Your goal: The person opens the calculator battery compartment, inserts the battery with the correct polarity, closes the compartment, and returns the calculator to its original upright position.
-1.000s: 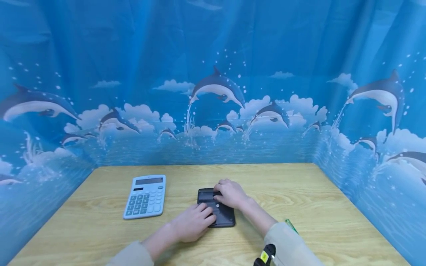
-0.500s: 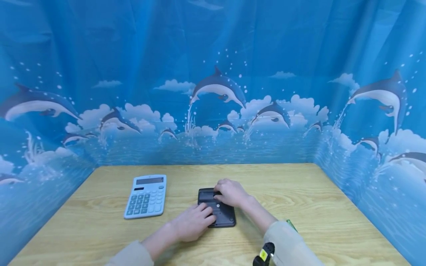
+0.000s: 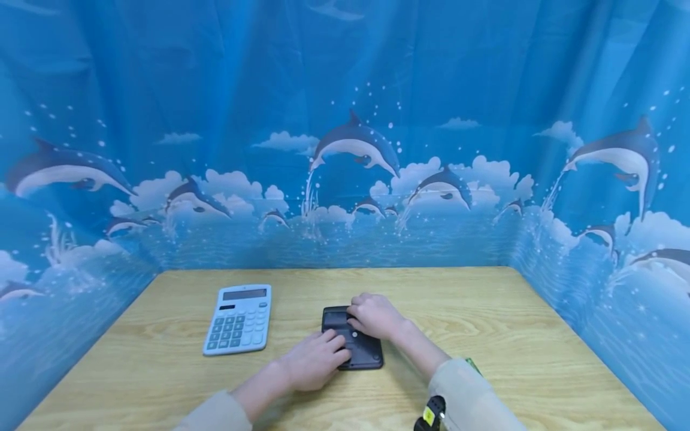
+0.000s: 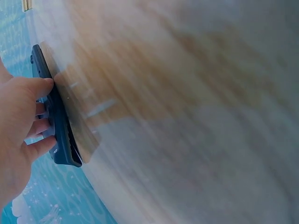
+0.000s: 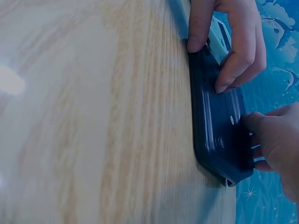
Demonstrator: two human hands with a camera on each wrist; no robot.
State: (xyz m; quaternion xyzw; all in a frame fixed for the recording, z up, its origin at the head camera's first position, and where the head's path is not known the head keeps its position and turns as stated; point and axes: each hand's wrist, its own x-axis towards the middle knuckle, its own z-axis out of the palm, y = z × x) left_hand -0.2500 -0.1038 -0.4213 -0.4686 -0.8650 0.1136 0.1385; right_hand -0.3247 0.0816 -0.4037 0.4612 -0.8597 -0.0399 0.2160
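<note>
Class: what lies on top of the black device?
The left hand and right hand partly cover the black device. Between them, its dark surface shows a small pale spot; whatever the hands cover cannot be seen.

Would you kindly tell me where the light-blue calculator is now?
In the head view, the calculator lies on the table, left of the black device.

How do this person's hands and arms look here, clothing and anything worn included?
The left hand and right hand wear no gloves. The left sleeve and right sleeve are pale and plain, ending short of the wrists. A black item with a yellow label shows beside the right one; whether it is worn is unclear.
</note>
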